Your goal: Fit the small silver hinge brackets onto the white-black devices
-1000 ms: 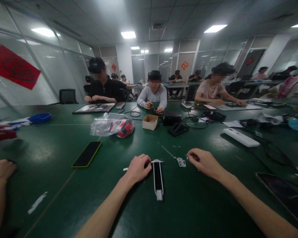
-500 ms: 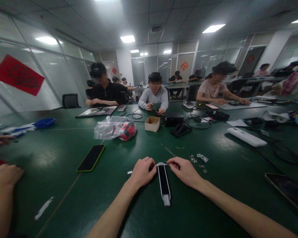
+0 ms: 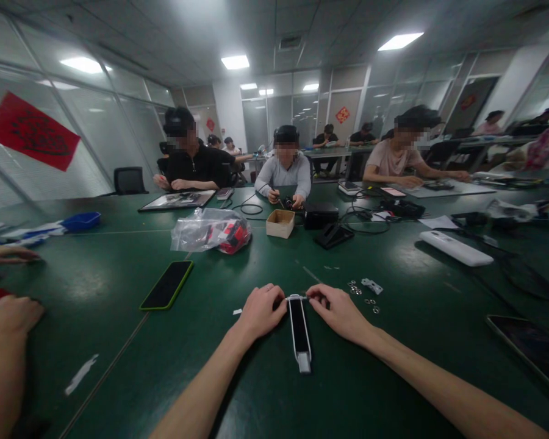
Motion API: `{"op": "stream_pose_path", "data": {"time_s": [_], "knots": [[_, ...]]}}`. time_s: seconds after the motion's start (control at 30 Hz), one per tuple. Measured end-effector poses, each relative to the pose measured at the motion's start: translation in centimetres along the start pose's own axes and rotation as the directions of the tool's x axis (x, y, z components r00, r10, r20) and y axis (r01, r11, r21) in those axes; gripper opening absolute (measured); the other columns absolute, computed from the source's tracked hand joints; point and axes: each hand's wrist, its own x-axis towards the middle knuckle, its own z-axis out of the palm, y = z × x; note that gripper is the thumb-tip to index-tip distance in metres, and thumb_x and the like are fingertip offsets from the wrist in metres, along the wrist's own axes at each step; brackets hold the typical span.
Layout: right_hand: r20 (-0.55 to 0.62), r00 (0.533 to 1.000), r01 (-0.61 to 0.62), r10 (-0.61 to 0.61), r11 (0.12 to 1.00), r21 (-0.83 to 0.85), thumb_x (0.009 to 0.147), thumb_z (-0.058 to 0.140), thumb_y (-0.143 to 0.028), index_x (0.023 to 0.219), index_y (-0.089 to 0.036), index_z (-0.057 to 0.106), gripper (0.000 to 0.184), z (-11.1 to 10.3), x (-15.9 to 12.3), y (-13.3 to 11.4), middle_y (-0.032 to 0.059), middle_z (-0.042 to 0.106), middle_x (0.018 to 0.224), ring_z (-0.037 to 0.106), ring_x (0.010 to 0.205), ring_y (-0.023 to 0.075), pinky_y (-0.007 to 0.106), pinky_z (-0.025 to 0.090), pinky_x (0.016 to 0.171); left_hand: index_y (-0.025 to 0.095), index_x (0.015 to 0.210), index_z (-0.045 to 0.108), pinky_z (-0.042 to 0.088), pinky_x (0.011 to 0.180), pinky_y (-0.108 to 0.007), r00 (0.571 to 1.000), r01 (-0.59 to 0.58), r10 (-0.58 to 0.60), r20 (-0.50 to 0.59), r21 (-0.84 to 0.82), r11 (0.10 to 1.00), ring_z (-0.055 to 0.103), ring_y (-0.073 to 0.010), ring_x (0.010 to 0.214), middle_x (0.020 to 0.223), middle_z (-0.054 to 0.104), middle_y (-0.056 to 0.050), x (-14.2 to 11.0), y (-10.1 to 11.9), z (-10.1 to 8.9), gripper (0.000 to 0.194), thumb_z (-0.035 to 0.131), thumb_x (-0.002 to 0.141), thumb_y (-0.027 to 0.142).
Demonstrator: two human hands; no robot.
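Observation:
A narrow white-edged black bar (image 3: 299,331) lies lengthwise on the green table (image 3: 357,378) in front of me. A thin metal pin sticks out both sides of its far end. My left hand (image 3: 259,311) is curled at the left side of that end, fingers pinched against the pin. My right hand (image 3: 336,308) is closed at the right side, thumb and forefinger pinching the pin's other tip. Small metal washers and a little bracket (image 3: 371,285) lie just right of my right hand.
A phone in a green case (image 3: 166,285) lies to the left, a plastic bag with red parts (image 3: 211,230) and a small cardboard box (image 3: 279,223) farther back. A white device (image 3: 455,247) and a tablet (image 3: 531,350) sit right. Other people work across; another person's hand (image 3: 7,317) rests at the left.
My right hand left the small parts on the right and came in to the bar's far end, where it now pinches the pin. My left hand stayed at the bar.

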Motion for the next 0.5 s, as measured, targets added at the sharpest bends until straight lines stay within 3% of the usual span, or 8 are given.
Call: {"op": "stream_pose_path", "data": {"time_s": [0.5], "knots": [[0.0, 1.0, 0.017, -0.017, 0.999, 0.042, 0.084, 0.049, -0.025, 0.096, -0.018, 0.064, 0.02, -0.01, 0.03, 0.46, 0.0023, 0.064, 0.087, 0.057, 0.072, 0.0135, 0.029, 0.047, 0.067, 0.019, 0.083, 0.057, 0.038, 0.069, -0.028, 1.0, -0.001, 0.001, 0.012, 0.005, 1.0, 0.055, -0.0153, 0.074, 0.083, 0.061, -0.002, -0.03, 0.34, -0.32, 0.016, 0.045, 0.087, 0.028]]}}
